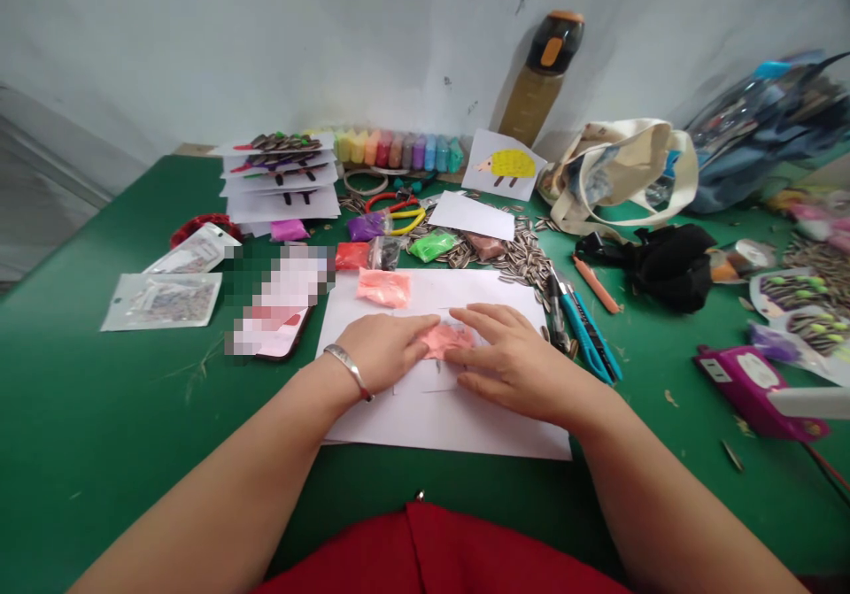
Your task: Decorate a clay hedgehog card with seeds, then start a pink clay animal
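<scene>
White paper (452, 430) lies on the green table, with a flattened patch of pink-orange clay (446, 341) near its middle. My left hand (389, 349), with a silver bracelet at the wrist, touches the clay's left edge, its fingers stretched out. From the right, my right hand (508, 355) rests with spread fingers on the clay's right side and the paper. Thin drawn lines show around the clay, partly hidden by my hands. A packet of pink-orange clay (383, 288) lies on the paper's upper left part.
Sunflower seeds (524, 253), a green clay packet (433, 243) and a white card (471, 215) lie behind the paper. Blue scissors (588, 337) and a pen (556, 311) lie right, a phone (282, 333) left. A bottle (541, 81) and cloth bag (617, 173) stand behind.
</scene>
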`<action>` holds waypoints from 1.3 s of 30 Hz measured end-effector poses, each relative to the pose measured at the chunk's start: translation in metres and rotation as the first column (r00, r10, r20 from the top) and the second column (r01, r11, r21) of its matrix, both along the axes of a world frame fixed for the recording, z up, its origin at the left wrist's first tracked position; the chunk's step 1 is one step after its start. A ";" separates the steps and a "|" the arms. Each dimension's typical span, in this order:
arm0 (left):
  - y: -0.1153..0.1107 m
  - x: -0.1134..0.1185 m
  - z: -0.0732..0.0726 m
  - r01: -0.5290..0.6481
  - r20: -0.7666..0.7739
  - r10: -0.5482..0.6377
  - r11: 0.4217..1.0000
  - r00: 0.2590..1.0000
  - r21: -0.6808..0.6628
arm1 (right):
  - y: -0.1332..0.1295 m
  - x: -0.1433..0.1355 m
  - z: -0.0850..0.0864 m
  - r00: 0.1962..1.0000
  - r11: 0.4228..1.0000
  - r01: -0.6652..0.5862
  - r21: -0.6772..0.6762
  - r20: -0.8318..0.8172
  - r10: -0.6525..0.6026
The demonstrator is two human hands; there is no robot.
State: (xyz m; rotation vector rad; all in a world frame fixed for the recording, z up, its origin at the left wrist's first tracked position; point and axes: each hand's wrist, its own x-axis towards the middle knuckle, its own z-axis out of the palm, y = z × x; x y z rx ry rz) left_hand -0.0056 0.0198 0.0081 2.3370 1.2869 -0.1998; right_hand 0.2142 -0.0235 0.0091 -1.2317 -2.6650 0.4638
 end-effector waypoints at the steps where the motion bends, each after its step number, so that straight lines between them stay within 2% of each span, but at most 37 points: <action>1: 0.000 0.000 0.000 0.002 0.000 -0.002 1.000 1.000 0.000 | 0.000 0.001 0.000 1.000 1.000 0.001 -0.002 0.006 -0.001; 9: 0.000 0.000 -0.002 -0.012 0.017 0.012 1.000 1.000 0.000 | 0.000 0.008 0.004 0.995 1.000 0.007 0.016 -0.101 -0.005; 18: 0.000 0.001 0.001 -0.015 0.003 0.015 1.000 1.000 -0.015 | 0.004 0.010 -0.001 1.000 1.000 -0.003 -0.029 -0.022 0.002; 25: 0.000 0.001 0.002 -0.019 0.009 0.019 1.000 1.000 -0.015 | 0.005 0.021 0.001 0.990 0.998 0.058 -0.022 -0.128 -0.061; 30: -0.001 0.002 0.002 -0.030 0.002 0.030 0.999 1.000 -0.011 | 0.005 0.019 0.000 0.996 0.999 0.046 0.010 -0.083 -0.045; 39: -0.001 0.002 0.002 -0.036 -0.001 0.036 0.999 0.999 -0.008 | 0.008 0.023 -0.004 1.000 0.999 0.018 -0.039 0.017 -0.017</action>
